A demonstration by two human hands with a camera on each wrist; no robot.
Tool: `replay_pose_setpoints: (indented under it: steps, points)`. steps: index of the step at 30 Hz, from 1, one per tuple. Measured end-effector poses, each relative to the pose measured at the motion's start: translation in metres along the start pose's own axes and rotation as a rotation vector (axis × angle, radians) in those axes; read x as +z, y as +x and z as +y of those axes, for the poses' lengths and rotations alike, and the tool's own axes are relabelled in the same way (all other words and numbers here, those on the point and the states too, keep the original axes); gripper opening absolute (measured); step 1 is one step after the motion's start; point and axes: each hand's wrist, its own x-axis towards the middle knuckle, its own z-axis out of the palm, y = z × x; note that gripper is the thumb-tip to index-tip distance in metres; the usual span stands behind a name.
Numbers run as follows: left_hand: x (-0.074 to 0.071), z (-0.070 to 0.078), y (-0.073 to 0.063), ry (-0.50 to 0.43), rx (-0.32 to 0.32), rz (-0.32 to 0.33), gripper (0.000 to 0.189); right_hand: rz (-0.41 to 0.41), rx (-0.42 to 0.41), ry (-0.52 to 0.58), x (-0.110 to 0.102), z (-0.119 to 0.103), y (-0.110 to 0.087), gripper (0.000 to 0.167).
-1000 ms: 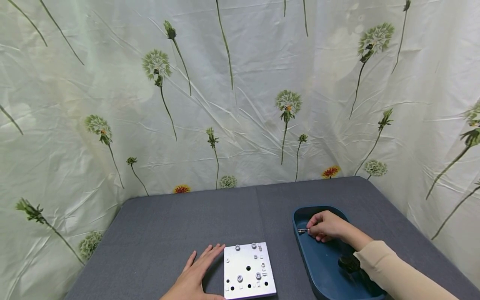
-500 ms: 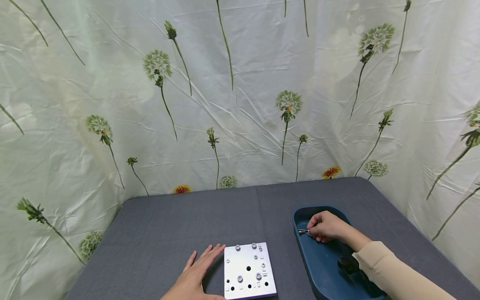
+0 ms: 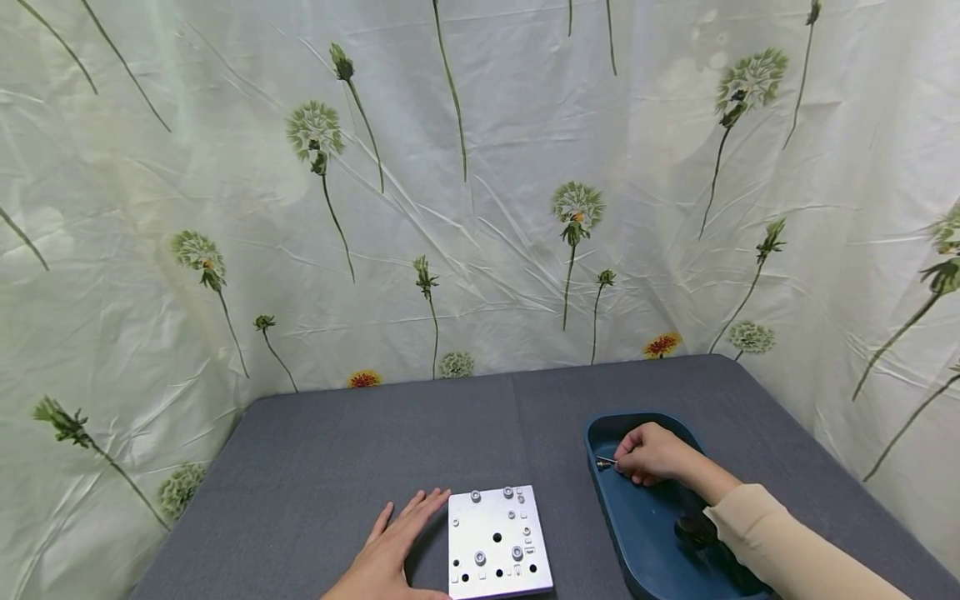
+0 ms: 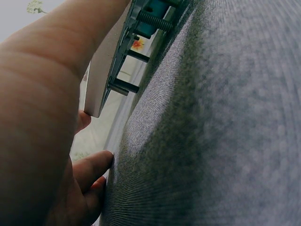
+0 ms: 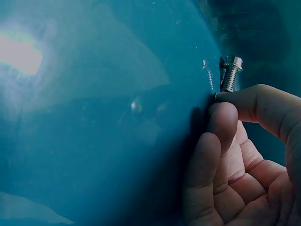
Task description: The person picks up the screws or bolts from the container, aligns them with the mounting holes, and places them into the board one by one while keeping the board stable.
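A silver metal plate (image 3: 495,533) with holes, small raised parts and several socket-head screws lies at the front middle. My left hand (image 3: 397,554) is at its left side with fingers spread, a fingertip at the far corner and the thumb by the near edge. In the left wrist view the plate (image 4: 104,70) stands off the cloth, with threaded screw ends (image 4: 124,85) below it. Inside the blue tray (image 3: 611,517), my right hand (image 3: 652,454) pinches the end of a thin screw (image 5: 209,77). A thicker socket-head bolt (image 5: 230,73) is right beside it; contact is unclear.
A dark object (image 3: 696,529), its kind unclear, lies in the tray partly behind the right sleeve (image 3: 757,533). Grey cloth (image 3: 375,442) covers the table. A white flowered curtain (image 3: 480,208) hangs behind and at both sides.
The thin screw at my right fingertips has tilted slightly, its far end now a little higher in the head view. My left hand and the plate keep their places.
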Motion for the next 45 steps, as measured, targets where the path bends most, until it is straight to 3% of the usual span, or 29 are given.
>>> replay_pose_setpoints:
  steps: [13,24,37,45]
  points:
    - [-0.0002,0.0031,-0.0012,0.003,0.001,-0.001,0.108,-0.028,-0.050,0.002,-0.0029,0.0014,-0.0036,0.010]
    - [-0.0002,0.0033,-0.0016,0.014,0.005,0.005,0.108,-0.047,-0.050,0.053,-0.0052,0.0005,-0.0058,0.010]
    - [0.0007,0.0011,-0.0014,0.025,0.041,0.024,0.107,-0.055,-0.125,0.108,-0.0089,0.0011,-0.0051,0.012]
    - [0.0012,0.0000,-0.0016,0.027,0.048,0.030,0.106,-0.051,-0.124,0.152,-0.0096,-0.0017,-0.0063,0.011]
